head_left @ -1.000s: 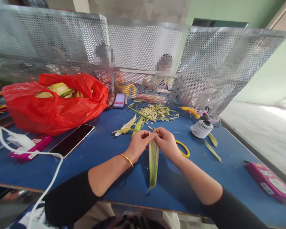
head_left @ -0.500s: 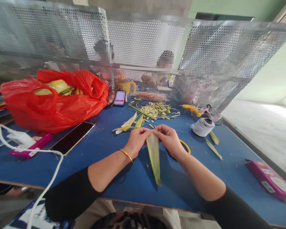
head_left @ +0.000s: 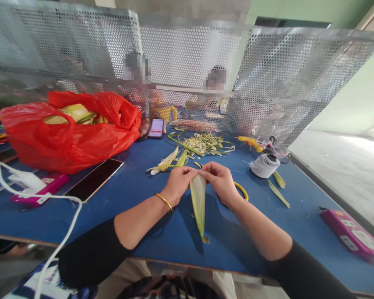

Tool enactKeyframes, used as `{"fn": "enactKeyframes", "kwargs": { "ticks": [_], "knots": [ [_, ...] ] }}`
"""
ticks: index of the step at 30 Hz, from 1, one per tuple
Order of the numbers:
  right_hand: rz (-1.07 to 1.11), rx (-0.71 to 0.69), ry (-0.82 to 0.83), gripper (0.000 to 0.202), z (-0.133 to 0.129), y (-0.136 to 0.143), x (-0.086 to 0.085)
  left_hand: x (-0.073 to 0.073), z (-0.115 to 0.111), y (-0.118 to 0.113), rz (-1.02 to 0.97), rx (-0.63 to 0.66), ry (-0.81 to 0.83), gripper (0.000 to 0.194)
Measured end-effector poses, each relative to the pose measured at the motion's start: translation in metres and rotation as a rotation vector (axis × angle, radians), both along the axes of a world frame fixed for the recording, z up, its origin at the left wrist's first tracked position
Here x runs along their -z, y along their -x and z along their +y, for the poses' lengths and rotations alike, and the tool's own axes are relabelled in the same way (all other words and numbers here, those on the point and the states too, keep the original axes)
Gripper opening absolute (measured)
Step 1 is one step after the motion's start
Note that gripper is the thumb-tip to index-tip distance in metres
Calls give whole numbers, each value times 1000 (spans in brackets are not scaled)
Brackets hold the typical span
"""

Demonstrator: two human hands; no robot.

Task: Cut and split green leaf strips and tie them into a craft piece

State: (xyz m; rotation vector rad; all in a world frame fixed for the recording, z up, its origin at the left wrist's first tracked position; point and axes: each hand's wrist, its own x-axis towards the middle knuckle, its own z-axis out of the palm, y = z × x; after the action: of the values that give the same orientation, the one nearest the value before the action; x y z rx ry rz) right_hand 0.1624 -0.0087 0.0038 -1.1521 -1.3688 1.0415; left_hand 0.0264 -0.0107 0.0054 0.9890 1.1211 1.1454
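A pale green corn husk [head_left: 198, 203] hangs point-down over the blue table [head_left: 112, 224], its wide top edge pinched between both hands. My left hand [head_left: 178, 185], with a gold bangle at the wrist, is closed on the upper left corner. On the upper right my right hand [head_left: 220, 180] grips the same edge, thumb and fingers pressed together. A yellow ring-shaped handle [head_left: 242, 190] shows partly behind my right wrist. Just beyond the hands lie loose husk leaves [head_left: 168, 161] and a heap of husk scraps [head_left: 204, 143].
A red plastic bag [head_left: 68, 141] of husks stands at left, near a dark phone [head_left: 96, 179] and a magenta power strip [head_left: 46, 191] with a white cable. To the right are a white thread spool [head_left: 264, 165] and a magenta box [head_left: 352, 234]. Perforated metal screens [head_left: 190, 54] close off the back.
The hanging tip of the husk has swung slightly left and its end now curls. Both hands keep their pinch in nearly the same place.
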Motion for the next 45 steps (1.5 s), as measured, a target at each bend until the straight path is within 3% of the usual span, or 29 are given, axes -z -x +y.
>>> {"fn": "enactKeyframes", "kwargs": {
  "ticks": [23, 28, 34, 39, 45],
  "knots": [
    [-61, 34, -56, 28, 0, 0, 2, 5, 1, 0, -41, 0, -35, 16],
    [-91, 38, -61, 31, 0, 0, 5, 9, 2, 0, -16, -12, -121, 21],
    [-101, 52, -167, 19, -5, 4, 6, 16, 6, 1, 60, -98, -209, 20],
    [-69, -6, -35, 27, -3, 7, 10, 18, 8, 4, 209, -133, -307, 18],
    [-66, 115, -65, 25, -4, 8, 13, 19, 2, -1, 160, -50, -241, 32]
  ]
}}
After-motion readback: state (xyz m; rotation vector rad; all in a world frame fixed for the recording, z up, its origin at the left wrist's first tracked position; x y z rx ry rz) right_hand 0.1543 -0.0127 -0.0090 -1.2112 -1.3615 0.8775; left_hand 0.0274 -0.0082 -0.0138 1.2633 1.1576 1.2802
